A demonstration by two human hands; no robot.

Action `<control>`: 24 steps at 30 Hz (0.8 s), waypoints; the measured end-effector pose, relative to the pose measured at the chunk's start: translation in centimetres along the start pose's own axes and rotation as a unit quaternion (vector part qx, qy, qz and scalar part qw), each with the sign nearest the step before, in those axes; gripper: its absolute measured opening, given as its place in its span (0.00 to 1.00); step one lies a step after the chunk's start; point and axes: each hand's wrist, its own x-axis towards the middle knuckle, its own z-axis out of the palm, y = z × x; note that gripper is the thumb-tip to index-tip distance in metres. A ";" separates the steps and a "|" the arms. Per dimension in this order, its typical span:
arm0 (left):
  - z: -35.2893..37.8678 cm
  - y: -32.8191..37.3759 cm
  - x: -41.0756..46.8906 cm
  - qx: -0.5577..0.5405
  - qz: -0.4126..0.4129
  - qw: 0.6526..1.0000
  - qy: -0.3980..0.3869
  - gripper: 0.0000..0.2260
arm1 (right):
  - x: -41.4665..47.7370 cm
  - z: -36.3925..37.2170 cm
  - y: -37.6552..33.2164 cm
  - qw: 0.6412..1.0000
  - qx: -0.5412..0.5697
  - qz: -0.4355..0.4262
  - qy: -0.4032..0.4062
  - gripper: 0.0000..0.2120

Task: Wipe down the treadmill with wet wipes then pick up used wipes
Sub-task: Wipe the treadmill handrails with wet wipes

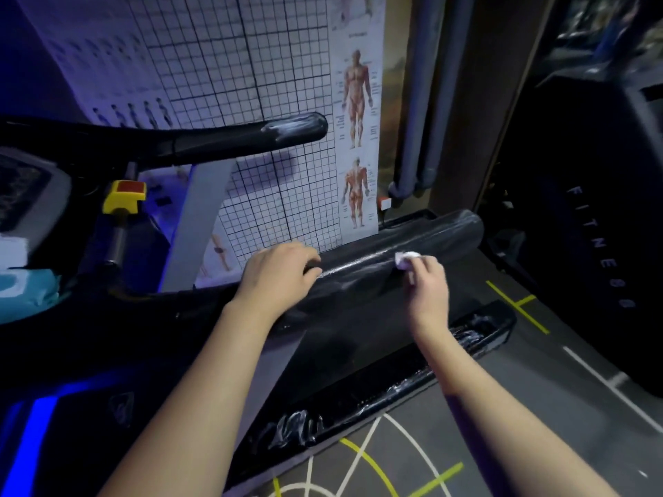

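A black treadmill handrail (380, 263) runs across the middle of the view, its top glistening wet. My right hand (425, 281) pinches a small white wet wipe (405, 260) and presses it against the rail's top. My left hand (283, 274) grips the same rail further left, fingers curled over it. A second black handrail (251, 136) sits higher up, with wet streaks near its end. The treadmill's side rail (412, 374) below my arms also shows wet smears.
A yellow safety key with a red button (123, 197) sits by the console at left. A teal wipes pack (25, 292) lies on the console tray. An anatomy poster and grid chart (355, 138) cover the wall behind. Another dark machine (592, 227) stands at right.
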 end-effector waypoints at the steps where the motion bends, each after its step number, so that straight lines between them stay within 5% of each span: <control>1: 0.3 0.5 0.6 -0.002 0.003 1.000 -0.004 0.12 | 0.8 -0.8 1.8 0.996 -0.003 0.084 0.027 0.15; 2: 0.5 1.0 1.1 -0.005 0.004 1.000 -0.008 0.12 | 1.5 -1.5 3.1 0.988 -0.002 0.144 0.055 0.14; 4: 0.8 2.0 2.3 -0.012 0.002 1.000 -0.016 0.13 | 2.4 -2.3 3.0 0.990 0.017 0.127 0.064 0.16; 9: 1.2 4.6 5.3 -0.016 -0.009 0.999 -0.042 0.14 | 0.8 -1.1 -0.1 0.979 0.039 -0.199 -0.037 0.16; 16: 1.4 8.4 8.9 -0.017 0.001 0.998 -0.055 0.14 | 6.7 -4.5 9.2 0.986 0.072 0.138 0.060 0.16; 20: 1.9 11.6 11.7 -0.025 -0.002 0.998 -0.060 0.14 | 10.9 -5.2 10.0 0.995 0.077 -0.019 0.063 0.15; 24: 2.5 14.2 14.2 -0.010 -0.011 0.995 -0.095 0.16 | 13.3 -4.2 11.4 0.983 0.085 -0.163 -0.032 0.09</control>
